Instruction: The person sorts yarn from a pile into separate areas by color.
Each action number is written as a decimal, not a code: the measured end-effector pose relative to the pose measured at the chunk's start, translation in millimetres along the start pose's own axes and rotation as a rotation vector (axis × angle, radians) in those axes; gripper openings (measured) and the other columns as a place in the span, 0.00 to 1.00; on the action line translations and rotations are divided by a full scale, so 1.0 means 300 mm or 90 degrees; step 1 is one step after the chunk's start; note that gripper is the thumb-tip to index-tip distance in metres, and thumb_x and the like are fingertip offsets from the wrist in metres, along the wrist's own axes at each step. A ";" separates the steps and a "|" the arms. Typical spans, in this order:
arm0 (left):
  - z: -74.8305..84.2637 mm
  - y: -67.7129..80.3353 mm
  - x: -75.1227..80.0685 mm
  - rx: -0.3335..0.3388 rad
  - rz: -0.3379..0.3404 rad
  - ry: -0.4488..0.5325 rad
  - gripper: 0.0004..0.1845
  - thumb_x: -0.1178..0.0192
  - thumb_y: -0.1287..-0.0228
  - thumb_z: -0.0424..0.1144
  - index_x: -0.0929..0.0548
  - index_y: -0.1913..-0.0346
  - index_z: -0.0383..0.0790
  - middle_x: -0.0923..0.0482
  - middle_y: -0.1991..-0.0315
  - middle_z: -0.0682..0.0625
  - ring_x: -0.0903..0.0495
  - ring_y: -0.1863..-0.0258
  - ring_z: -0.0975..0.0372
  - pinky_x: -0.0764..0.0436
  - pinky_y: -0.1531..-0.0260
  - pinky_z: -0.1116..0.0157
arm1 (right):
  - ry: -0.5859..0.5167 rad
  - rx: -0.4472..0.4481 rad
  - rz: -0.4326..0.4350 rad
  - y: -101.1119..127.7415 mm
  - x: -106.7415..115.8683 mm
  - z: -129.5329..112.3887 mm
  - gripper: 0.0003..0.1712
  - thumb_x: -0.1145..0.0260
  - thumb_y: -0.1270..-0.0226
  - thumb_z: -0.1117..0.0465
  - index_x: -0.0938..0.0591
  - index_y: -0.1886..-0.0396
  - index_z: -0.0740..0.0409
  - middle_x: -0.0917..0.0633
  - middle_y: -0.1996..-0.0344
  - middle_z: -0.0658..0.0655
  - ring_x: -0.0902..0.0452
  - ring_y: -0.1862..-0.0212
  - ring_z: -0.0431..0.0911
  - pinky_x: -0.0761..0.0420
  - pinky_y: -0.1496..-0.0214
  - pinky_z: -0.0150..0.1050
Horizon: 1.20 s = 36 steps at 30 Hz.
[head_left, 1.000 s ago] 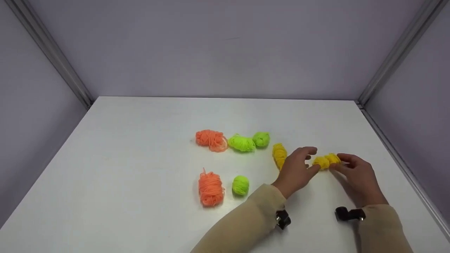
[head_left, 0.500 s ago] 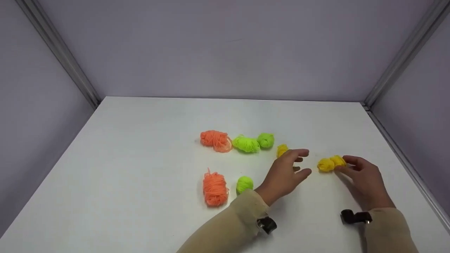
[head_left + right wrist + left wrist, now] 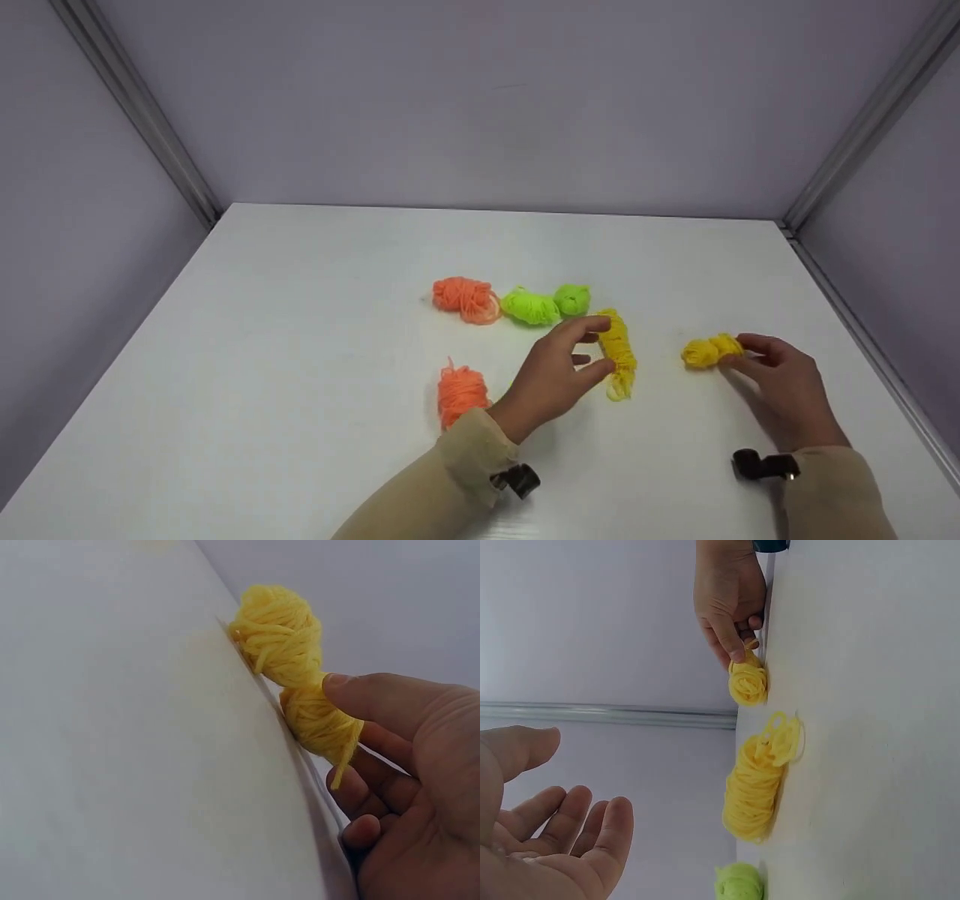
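In the head view my right hand point(image 3: 787, 390) pinches one end of a small yellow yarn bundle point(image 3: 701, 353) between thumb and fingers. The right wrist view shows this yarn bundle point(image 3: 277, 637) drawn in at its middle, close to the tabletop. My left hand point(image 3: 559, 371) is to the left, fingers loosely bent. In the left wrist view nothing lies between the fingers of my left hand point(image 3: 562, 832), apart from the longer yellow yarn skein point(image 3: 751, 795). That skein lies on the table between both hands.
An orange yarn skein point(image 3: 463, 298) and two green yarn balls point(image 3: 529, 306) lie in a row behind my left hand. Another orange skein point(image 3: 460, 394) is partly covered by the left sleeve point(image 3: 450, 472). Walls surround the white table point(image 3: 300, 337) at the back and sides.
My left hand has drawn away leftward from the small yellow bundle, uncovering the longer yellow skein and covering the near green ball. The right hand keeps its pinch.
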State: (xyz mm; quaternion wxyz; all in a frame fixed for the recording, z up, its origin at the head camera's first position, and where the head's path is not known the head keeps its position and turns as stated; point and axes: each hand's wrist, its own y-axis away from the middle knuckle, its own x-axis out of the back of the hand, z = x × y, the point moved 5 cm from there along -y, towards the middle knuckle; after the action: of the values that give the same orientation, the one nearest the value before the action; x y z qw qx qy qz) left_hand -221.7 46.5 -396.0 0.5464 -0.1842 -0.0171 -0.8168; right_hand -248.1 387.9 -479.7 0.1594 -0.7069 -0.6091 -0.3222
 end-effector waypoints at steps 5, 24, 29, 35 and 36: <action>0.001 0.035 0.068 -0.011 0.004 -0.009 0.26 0.35 0.31 0.37 0.26 0.32 0.45 0.26 0.36 0.55 0.26 0.38 0.61 0.22 0.45 0.70 | -0.027 -0.012 -0.001 0.002 -0.002 0.002 0.45 0.37 0.33 0.33 0.31 0.26 0.55 0.28 0.32 0.62 0.33 0.41 0.51 0.29 0.48 0.33; -0.049 0.164 0.247 -0.027 0.060 -0.064 0.24 0.35 0.31 0.39 0.24 0.34 0.45 0.24 0.37 0.55 0.26 0.38 0.55 0.23 0.41 0.54 | -0.071 -0.061 0.003 0.021 0.011 -0.010 0.43 0.37 0.33 0.34 0.32 0.25 0.51 0.29 0.32 0.59 0.33 0.41 0.51 0.25 0.52 0.29; -0.048 0.190 0.291 -0.029 0.076 -0.082 0.24 0.34 0.32 0.37 0.24 0.34 0.44 0.24 0.37 0.54 0.26 0.38 0.54 0.24 0.40 0.51 | -0.090 -0.057 0.016 0.032 0.002 -0.042 0.42 0.35 0.34 0.35 0.30 0.27 0.50 0.26 0.40 0.57 0.32 0.47 0.50 0.22 0.57 0.33; -0.058 0.216 0.317 -0.030 0.073 -0.091 0.25 0.35 0.32 0.39 0.24 0.34 0.44 0.24 0.37 0.53 0.27 0.37 0.55 0.27 0.39 0.49 | -0.088 -0.027 0.042 0.043 0.003 -0.079 0.38 0.34 0.34 0.37 0.26 0.31 0.51 0.24 0.43 0.55 0.32 0.47 0.47 0.24 0.56 0.30; -0.061 0.221 0.320 -0.029 0.072 -0.092 0.25 0.34 0.32 0.40 0.25 0.33 0.43 0.25 0.36 0.52 0.27 0.36 0.55 0.28 0.39 0.48 | -0.086 -0.019 0.048 0.047 0.004 -0.084 0.37 0.34 0.33 0.37 0.25 0.31 0.52 0.24 0.44 0.55 0.32 0.48 0.47 0.24 0.56 0.30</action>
State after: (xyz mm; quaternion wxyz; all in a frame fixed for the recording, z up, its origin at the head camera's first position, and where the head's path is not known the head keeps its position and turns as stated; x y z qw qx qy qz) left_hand -199.6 -69.4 -393.9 0.5849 -0.2556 -0.0271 -0.7693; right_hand -241.1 370.2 -457.9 0.1192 -0.7518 -0.5867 -0.2763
